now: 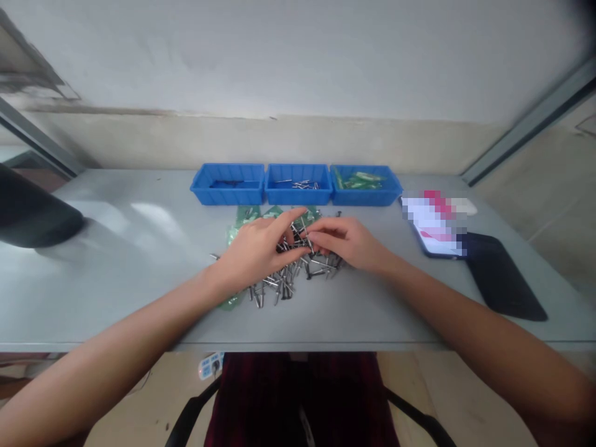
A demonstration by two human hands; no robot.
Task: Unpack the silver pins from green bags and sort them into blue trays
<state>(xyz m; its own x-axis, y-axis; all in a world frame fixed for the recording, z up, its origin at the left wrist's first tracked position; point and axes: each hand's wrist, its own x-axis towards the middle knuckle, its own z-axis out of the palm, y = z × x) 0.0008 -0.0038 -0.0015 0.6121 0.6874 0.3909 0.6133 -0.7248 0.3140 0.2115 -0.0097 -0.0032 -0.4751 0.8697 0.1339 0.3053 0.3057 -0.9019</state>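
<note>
A loose pile of silver metal rivets (278, 284) lies on the grey table, with green plastic bags (233, 233) beside and partly under it. Over the pile, my left hand (261, 245) has its thumb and index finger spread apart, close to my right hand. The fingers of my right hand (342, 239) are pinched on a thin metal rivet (305, 225), which stands tilted between the two hands. Behind the pile are three blue bins: the left bin (228, 195) holds a few dark pieces, the middle bin (298, 196) silver rivets, the right bin (365, 197) green packets.
A phone (437, 239) with a lit screen lies at the right, beside a black flat object (505, 279). A dark cylindrical object (37, 208) is at the left edge. The wall (298, 143) rises behind the bins; the table's front edge (316, 346) is near my body.
</note>
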